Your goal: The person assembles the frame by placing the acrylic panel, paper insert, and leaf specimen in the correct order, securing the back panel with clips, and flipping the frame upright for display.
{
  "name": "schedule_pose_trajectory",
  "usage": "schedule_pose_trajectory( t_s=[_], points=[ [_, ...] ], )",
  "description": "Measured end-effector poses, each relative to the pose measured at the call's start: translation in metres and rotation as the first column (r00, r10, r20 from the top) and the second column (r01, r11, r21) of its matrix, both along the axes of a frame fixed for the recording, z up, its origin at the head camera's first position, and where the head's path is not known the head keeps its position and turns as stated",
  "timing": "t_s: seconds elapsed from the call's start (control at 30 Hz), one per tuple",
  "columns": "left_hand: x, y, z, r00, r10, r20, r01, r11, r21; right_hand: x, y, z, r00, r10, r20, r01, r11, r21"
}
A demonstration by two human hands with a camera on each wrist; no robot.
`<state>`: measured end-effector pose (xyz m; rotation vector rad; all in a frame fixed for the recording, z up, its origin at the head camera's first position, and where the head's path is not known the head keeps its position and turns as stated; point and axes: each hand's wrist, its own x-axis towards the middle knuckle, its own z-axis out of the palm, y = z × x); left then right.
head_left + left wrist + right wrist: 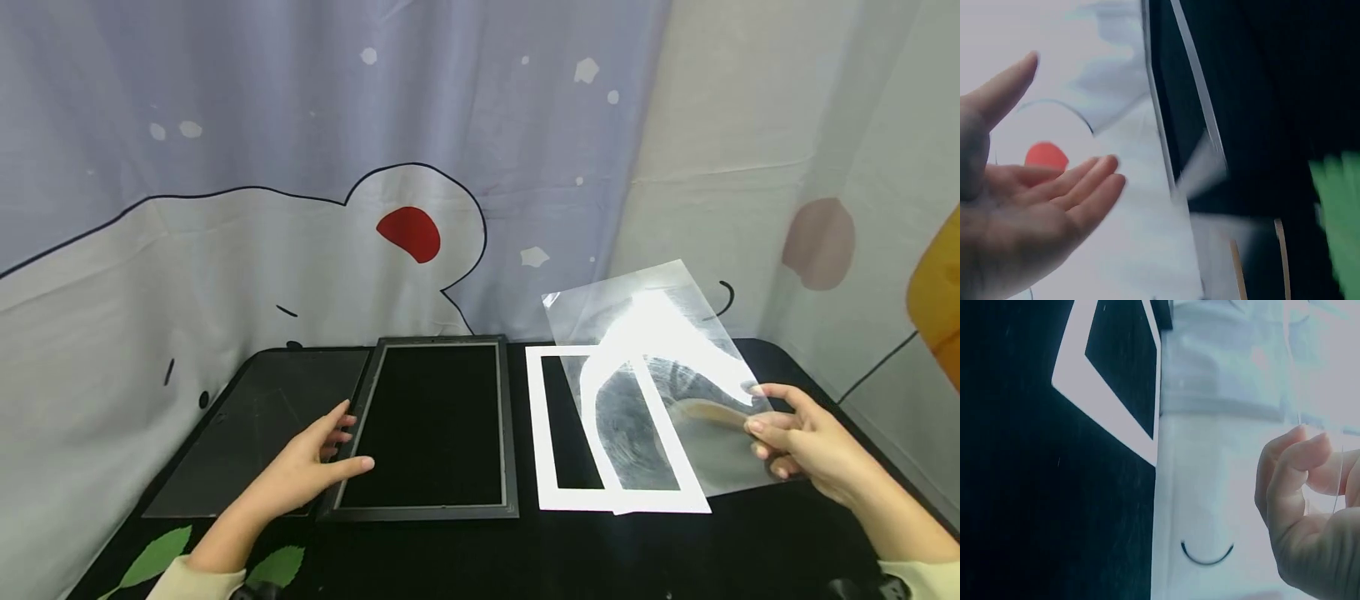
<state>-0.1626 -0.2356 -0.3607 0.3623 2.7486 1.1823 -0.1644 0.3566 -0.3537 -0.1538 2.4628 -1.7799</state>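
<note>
My right hand (806,437) pinches the right edge of a clear plastic sheet (720,358), which is raised at a tilt and shines with glare. Beneath and behind it lies a white rectangular mat frame (546,450), partly seen through the sheet. In the right wrist view the thumb and fingers of the right hand (1300,500) are bent around the sheet's thin edge. My left hand (300,471), fingers spread, hovers by the left side of a dark picture frame (512,467). The left wrist view shows that hand (1047,206) holding nothing.
A dark grey flat panel (247,433) lies left of the picture frame. All rest on a black table (570,554) with green leaf prints (157,554) at its front left. A patterned curtain (300,100) hangs directly behind and along the sides.
</note>
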Motion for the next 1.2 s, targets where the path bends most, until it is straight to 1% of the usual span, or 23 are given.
schedule_pose_trajectory(
  t_s=[0.07, 0.13, 0.23, 0.4, 0.53, 0.63, 0.73, 0.83, 0.93, 1.03, 1.2],
  points=[
    [0.002, 0.011, 0.002, 1.000, 0.026, -0.008, -0.025, 0.996, 0.084, -0.001, -0.010, 0.001, 1.000, 0.001, -0.003, -0.001, 1.000, 0.004],
    [0.003, 0.021, 0.003, 0.999, 0.041, -0.001, -0.040, 0.985, 0.169, -0.002, -0.020, 0.001, 1.000, 0.006, -0.002, -0.006, 1.000, 0.000],
    [0.004, 0.037, 0.003, 0.999, 0.050, 0.023, -0.054, 0.959, 0.278, -0.005, -0.036, 0.002, 1.000, 0.008, 0.006, -0.008, 1.000, 0.009],
    [0.005, 0.064, -0.002, 0.997, 0.061, 0.050, -0.076, 0.915, 0.395, -0.008, -0.059, 0.005, 1.000, 0.007, 0.026, -0.008, 1.000, 0.024],
    [0.007, 0.082, -0.007, 0.993, 0.072, 0.091, -0.107, 0.864, 0.493, -0.009, -0.074, 0.005, 0.999, 0.019, 0.032, -0.019, 1.000, 0.014],
    [0.006, 0.093, -0.011, 0.990, 0.076, 0.121, -0.131, 0.814, 0.565, -0.010, -0.083, 0.005, 0.999, 0.032, 0.028, -0.033, 0.999, 0.005],
    [0.005, 0.101, -0.012, 0.988, 0.072, 0.140, -0.144, 0.776, 0.614, -0.012, -0.091, 0.004, 0.999, 0.043, 0.019, -0.043, 0.999, -0.003],
    [0.003, 0.108, -0.013, 0.985, 0.056, 0.163, -0.150, 0.746, 0.649, -0.016, -0.099, 0.004, 0.998, 0.058, 0.002, -0.058, 0.998, -0.021],
    [0.002, 0.114, -0.014, 0.983, 0.034, 0.179, -0.148, 0.724, 0.674, -0.019, -0.106, 0.003, 0.998, 0.070, 0.000, -0.070, 0.996, -0.057],
    [0.001, 0.120, -0.014, 0.981, 0.021, 0.192, -0.150, 0.708, 0.690, -0.021, -0.113, 0.003, 0.998, 0.068, 0.008, -0.067, 0.995, -0.074],
    [-0.003, 0.127, -0.015, 0.978, 0.028, 0.209, -0.172, 0.680, 0.713, -0.024, -0.125, 0.001, 0.998, 0.063, 0.022, -0.061, 0.994, -0.086]
  ],
)
